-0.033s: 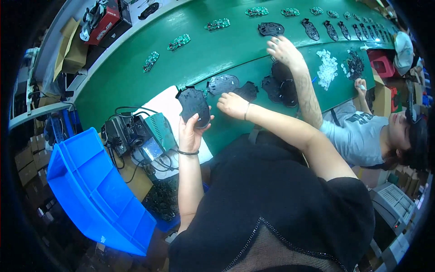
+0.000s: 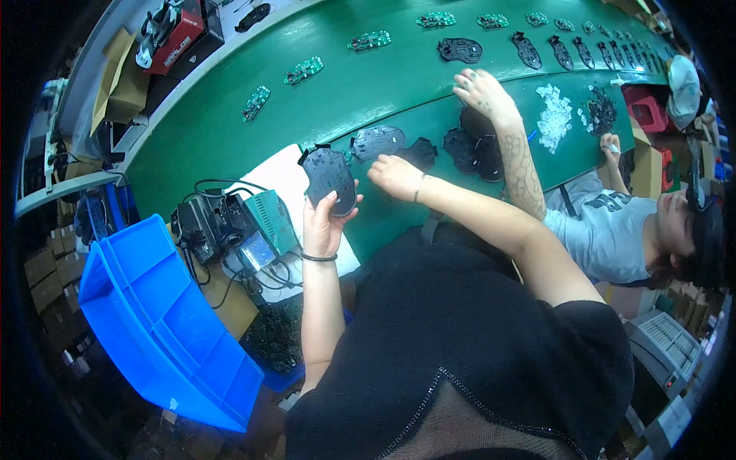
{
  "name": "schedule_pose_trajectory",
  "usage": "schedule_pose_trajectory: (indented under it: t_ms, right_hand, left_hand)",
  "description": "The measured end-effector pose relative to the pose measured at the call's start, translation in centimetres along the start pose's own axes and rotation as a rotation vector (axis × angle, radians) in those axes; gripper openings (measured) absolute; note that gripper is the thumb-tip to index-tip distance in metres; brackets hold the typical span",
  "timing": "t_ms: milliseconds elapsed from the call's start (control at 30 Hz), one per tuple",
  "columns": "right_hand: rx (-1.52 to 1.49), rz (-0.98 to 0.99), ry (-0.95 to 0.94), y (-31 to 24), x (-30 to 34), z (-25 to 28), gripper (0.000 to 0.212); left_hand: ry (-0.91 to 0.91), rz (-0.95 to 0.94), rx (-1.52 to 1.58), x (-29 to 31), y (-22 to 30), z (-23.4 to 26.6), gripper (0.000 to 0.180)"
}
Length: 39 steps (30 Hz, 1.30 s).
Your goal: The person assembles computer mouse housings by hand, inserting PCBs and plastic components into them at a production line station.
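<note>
My left hand point(image 2: 320, 228) grips a black plastic mouse base point(image 2: 328, 175), thumb on its face and fingers behind, tilted up above the white sheet point(image 2: 280, 165). To its right is my right hand point(image 2: 394, 176), fingers curled and closed. Whatever its fingertips may hold is too small to make out. Just beyond that hand lies a greyish mouse shell point(image 2: 379, 142) on the green bench. A dark, smaller shell piece point(image 2: 419, 153) sits beside it, partly behind my hand. More black shells point(image 2: 475, 149) lie close together further right, next to a co-worker's forearm.
Green circuit boards point(image 2: 304, 70) and black mouse bases point(image 2: 527, 50) line the green bench point(image 2: 207, 130). A co-worker's hand point(image 2: 484, 96) reaches in from the right, near clear plastic bits point(image 2: 553, 119). At left stand a soldering station point(image 2: 268, 218) with cables and a blue bin point(image 2: 165, 322).
The co-worker's reaching hand has shifted slightly and its forearm has turned. My own hands and the mouse base look nearly unmoved.
</note>
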State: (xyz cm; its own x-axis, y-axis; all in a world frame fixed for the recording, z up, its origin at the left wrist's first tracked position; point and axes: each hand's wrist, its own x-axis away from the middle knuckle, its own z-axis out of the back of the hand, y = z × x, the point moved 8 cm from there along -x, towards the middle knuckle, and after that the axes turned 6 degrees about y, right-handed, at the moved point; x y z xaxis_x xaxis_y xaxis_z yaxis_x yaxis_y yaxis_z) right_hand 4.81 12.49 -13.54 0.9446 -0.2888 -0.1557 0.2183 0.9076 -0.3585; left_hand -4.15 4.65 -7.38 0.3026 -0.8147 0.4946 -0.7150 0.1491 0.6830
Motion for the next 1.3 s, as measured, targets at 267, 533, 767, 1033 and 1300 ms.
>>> schedule_pose_trajectory:
  t_ms: [267, 533, 767, 1033, 1300]
  right_hand:
    - [-1.177, -0.729, 0.240, 4.1, 1.7, 8.4, 0.010]
    - [-1.325, -0.725, 0.255, 0.8, 2.3, 11.1, 0.009]
    - [-1.096, -0.652, 0.380, -0.1, 2.6, 12.6, 0.007]
    - [-1.031, -0.649, 0.468, 0.2, 3.7, 13.6, 0.006]
    - [-0.464, -0.404, 0.663, -0.4, 5.2, 16.3, 0.010]
  left_hand:
    - [-0.082, 0.039, 0.047, 0.2, 0.4, -3.1, 0.044]
    - [-0.119, 0.050, -0.009, 0.0, -0.4, -5.5, 0.047]
    - [-0.118, 0.053, -0.025, 0.0, -0.9, -7.3, 0.041]
    - [-0.126, 0.067, -0.075, 0.0, -1.3, -8.2, 0.038]
    - [-0.057, -0.037, -0.245, -0.4, -2.2, -9.3, 0.033]
